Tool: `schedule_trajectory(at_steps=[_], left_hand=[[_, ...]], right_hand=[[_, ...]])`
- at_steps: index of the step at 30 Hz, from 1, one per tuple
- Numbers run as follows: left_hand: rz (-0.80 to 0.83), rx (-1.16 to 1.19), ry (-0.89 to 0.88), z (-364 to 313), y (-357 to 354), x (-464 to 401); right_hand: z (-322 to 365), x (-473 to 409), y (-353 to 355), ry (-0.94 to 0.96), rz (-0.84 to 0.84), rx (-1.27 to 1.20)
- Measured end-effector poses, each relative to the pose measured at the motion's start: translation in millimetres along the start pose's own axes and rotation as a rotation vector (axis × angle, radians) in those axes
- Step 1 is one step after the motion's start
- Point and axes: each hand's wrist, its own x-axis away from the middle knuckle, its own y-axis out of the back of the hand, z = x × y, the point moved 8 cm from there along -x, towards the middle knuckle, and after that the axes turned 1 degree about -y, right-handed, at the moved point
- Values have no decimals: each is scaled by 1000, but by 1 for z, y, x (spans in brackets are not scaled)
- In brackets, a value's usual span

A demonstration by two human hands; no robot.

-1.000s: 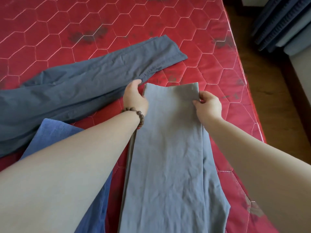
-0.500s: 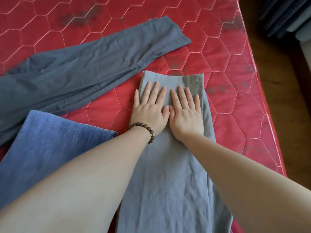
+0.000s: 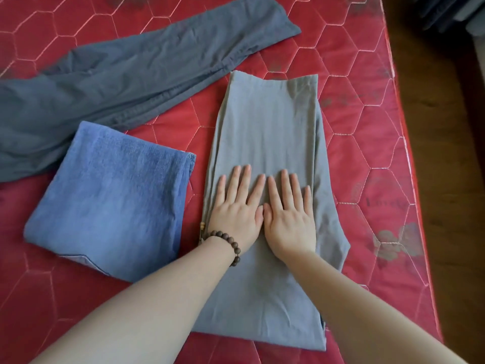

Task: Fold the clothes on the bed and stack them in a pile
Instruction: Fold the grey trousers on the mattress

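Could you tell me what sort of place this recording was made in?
Most likely a bedroom at home: clothes are spread on a bed with a red quilted cover, a wooden floor runs beside it, and what look like curtains hang at the top right.

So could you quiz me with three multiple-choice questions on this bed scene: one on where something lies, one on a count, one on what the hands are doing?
1. Where does the folded blue garment lie relative to the light grey garment?
A. On top of it
B. To its left
C. To its right

2. How many garments are on the red bed?
A. Two
B. Three
C. Five

3. What are the left hand and right hand doing?
A. Pressing flat, palms down, on the light grey garment
B. Pinching its corners
C. Lifting the dark grey garment

Answers: 1 B, red cover shows between them. 2 B, blue, light grey and dark grey. 3 A, the fingers are spread flat on the cloth.
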Motion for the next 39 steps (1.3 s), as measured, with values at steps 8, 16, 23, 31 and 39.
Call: schedule_trajectory(at_steps=[8, 16, 23, 31, 39], left_hand=[[65, 24, -7, -15, -18, 107], [59, 191, 220, -2, -4, 169], [-24, 488, 288, 6, 13, 190], [-65, 616, 433, 17, 24, 205], [-133, 670, 353, 13, 37, 230]], right_hand=[[7, 113, -19, -26, 84, -4], [-12, 173, -10, -147, 106, -155], [-23, 191, 9, -430, 71, -424], [-35, 206, 10, -626, 57, -595], [-41, 237, 20, -678, 5, -571]])
